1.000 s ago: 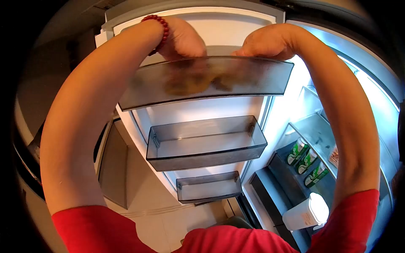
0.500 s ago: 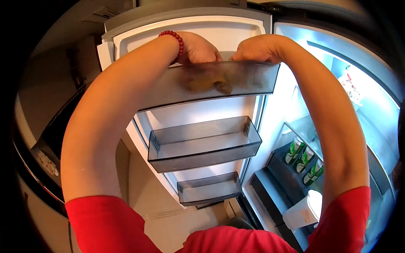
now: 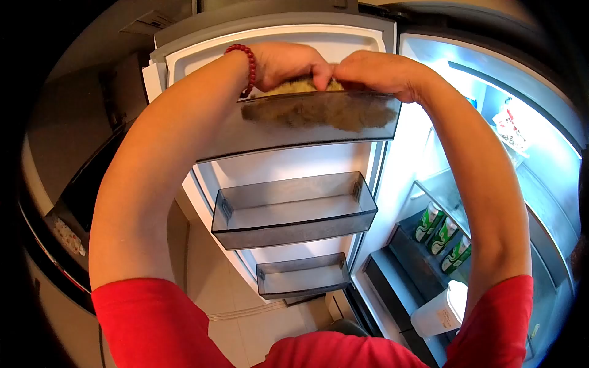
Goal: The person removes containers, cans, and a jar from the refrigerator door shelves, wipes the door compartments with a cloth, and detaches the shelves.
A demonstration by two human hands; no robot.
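Note:
A fuzzy yellow-brown cloth shows above the rim of the top door bin and blurred through its smoky front wall. My left hand, with a red bead bracelet at the wrist, has its fingers bent and closed on the cloth. Close beside it, my right hand pinches the same cloth, its fingertips nearly touching the left thumb. The lower fingers of both hands are partly hidden behind the bin's front.
Two more door bins, a middle one and a lower one, hang below on the open fridge door. Inside the lit fridge stand several green cans, a white container and a red-and-white package.
The cloth has spread wider along the bin and now shows above the rim. My hands have risen slightly, with the left thumb coming into view. The door has shifted slightly left.

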